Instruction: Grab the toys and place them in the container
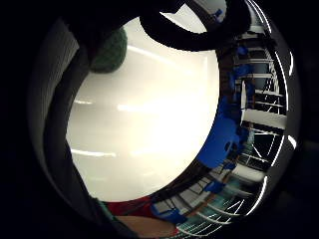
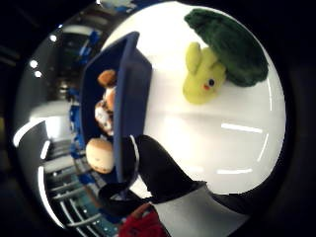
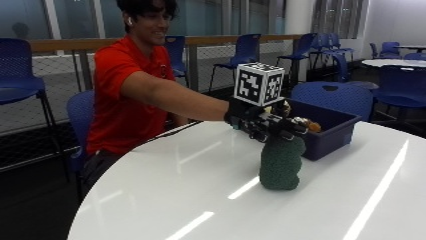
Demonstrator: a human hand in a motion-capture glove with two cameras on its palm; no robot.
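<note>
White table (image 3: pixel 200 200), round, person seated behind it reaching across. Blue bin (image 3: pixel 326 131) sits at the far side, toys already inside: thumb-side palm view shows several small plush items (image 2: pixel 101 148) in it. Broccoli plush (image 3: pixel 281 162) stands upright on the table just beside the bin, near side; in the thumb-side view its yellow-green face and dark green top (image 2: pixel 217 59) lie on bare table next to the bin wall (image 2: pixel 131 98). Gloved right hand (image 3: pixel 266 122) hovers directly above the broccoli, at or near its top; contact not resolvable. Finger state: cannot tell, hidden behind the glove hardware. Judged step: reach/approach to the last loose toy, grasp not confirmed. Next move calls for closing round the top, lifting clear of the bin rim, short carry over, release
</note>
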